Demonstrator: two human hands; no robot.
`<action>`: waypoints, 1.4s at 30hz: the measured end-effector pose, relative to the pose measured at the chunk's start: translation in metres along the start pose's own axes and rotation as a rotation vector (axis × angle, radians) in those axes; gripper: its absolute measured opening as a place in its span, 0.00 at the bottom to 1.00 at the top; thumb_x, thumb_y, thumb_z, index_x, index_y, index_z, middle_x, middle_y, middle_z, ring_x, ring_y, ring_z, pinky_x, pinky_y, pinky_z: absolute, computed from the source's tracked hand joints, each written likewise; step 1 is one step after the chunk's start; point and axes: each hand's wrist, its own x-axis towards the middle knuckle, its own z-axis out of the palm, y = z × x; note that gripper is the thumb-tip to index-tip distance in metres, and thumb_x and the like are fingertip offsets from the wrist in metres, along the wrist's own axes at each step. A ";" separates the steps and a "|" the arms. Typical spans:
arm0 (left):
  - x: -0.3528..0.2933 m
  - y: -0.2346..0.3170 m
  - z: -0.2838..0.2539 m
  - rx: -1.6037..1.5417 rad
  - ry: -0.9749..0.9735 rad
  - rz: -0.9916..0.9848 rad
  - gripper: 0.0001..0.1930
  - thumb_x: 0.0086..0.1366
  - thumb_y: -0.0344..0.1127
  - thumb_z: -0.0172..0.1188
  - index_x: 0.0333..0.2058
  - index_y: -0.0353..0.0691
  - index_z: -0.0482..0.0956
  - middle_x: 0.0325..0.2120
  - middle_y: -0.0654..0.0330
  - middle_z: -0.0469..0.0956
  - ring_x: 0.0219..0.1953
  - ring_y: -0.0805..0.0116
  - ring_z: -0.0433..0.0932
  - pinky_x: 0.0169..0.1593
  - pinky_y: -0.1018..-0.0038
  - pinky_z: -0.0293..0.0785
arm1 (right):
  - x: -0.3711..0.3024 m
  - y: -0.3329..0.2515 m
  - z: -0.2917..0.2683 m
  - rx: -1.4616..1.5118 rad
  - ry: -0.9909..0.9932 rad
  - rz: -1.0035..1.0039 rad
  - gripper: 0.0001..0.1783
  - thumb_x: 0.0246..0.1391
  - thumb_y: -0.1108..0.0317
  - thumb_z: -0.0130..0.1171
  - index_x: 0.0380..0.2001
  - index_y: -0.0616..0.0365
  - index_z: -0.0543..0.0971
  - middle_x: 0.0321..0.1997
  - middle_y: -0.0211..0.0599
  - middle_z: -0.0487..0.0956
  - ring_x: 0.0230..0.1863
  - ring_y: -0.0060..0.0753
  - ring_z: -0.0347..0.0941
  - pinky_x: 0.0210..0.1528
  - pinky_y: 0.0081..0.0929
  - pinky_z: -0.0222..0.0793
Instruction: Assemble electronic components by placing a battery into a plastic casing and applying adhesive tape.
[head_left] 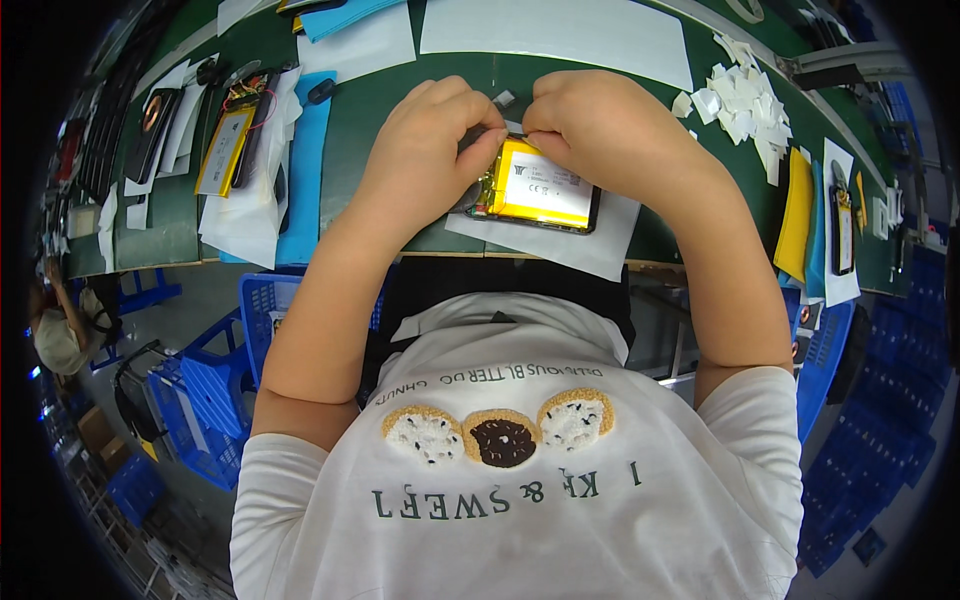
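In front of me on the green work table (355, 130) lies an opened electronic device with a black casing (575, 228). A yellow-edged battery pack (545, 190) with a white label fills most of it, and part of a circuit board (481, 200) shows at its left side. White paper (600, 255) lies beneath the device. My left hand (432, 128) pinches at its far left corner, thumb against curled fingers. Close beside it, my right hand (605, 115) is closed at the far edge, over the battery's top. Whatever the fingertips grip is hidden. A small grey plug-like piece (503, 99) sits between the hands.
White paper scraps (740, 105) are heaped at the far right. Another opened device (228, 150) rests on the left, near a blue sheet (305, 200). Yellow sheets (794, 220) and a phone-sized device (842, 230) lie at right. Blue baskets (205, 400) stand below the table.
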 end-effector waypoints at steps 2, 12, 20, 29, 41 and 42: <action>0.000 0.000 0.000 0.001 -0.002 0.003 0.05 0.56 0.30 0.65 0.28 0.38 0.78 0.27 0.59 0.74 0.33 0.59 0.73 0.38 0.66 0.71 | 0.000 -0.002 -0.001 0.005 -0.046 0.047 0.06 0.52 0.68 0.59 0.29 0.58 0.82 0.32 0.38 0.77 0.35 0.41 0.75 0.38 0.36 0.73; 0.005 0.002 -0.005 -0.004 -0.087 -0.003 0.04 0.55 0.30 0.64 0.29 0.39 0.79 0.28 0.58 0.75 0.35 0.58 0.74 0.40 0.65 0.71 | -0.003 -0.013 0.002 -0.239 0.085 -0.123 0.07 0.45 0.74 0.61 0.31 0.62 0.81 0.34 0.43 0.80 0.36 0.42 0.79 0.38 0.37 0.77; 0.015 0.003 -0.008 0.060 -0.239 -0.063 0.03 0.56 0.30 0.62 0.29 0.38 0.78 0.28 0.57 0.74 0.36 0.56 0.75 0.40 0.64 0.72 | 0.010 -0.003 -0.002 -0.155 -0.190 0.074 0.09 0.52 0.68 0.56 0.29 0.58 0.84 0.34 0.37 0.80 0.36 0.41 0.78 0.40 0.36 0.75; 0.011 0.000 -0.006 -0.084 -0.170 -0.096 0.05 0.55 0.30 0.64 0.29 0.37 0.78 0.28 0.56 0.74 0.31 0.57 0.76 0.35 0.66 0.72 | 0.016 -0.011 -0.009 -0.134 -0.155 0.011 0.09 0.51 0.68 0.55 0.30 0.56 0.84 0.34 0.38 0.81 0.34 0.41 0.78 0.37 0.36 0.76; 0.011 -0.001 -0.003 -0.095 -0.161 -0.103 0.05 0.54 0.30 0.64 0.28 0.38 0.78 0.27 0.57 0.73 0.30 0.58 0.76 0.33 0.67 0.71 | 0.009 0.011 -0.014 0.095 -0.206 0.043 0.09 0.51 0.66 0.59 0.29 0.59 0.84 0.31 0.39 0.79 0.32 0.42 0.75 0.35 0.35 0.72; 0.010 -0.001 -0.003 -0.094 -0.168 -0.106 0.05 0.54 0.30 0.64 0.28 0.38 0.77 0.27 0.57 0.73 0.30 0.59 0.76 0.33 0.67 0.71 | 0.011 0.011 -0.013 0.096 -0.206 0.044 0.09 0.51 0.66 0.59 0.29 0.59 0.84 0.31 0.39 0.79 0.32 0.42 0.75 0.35 0.35 0.72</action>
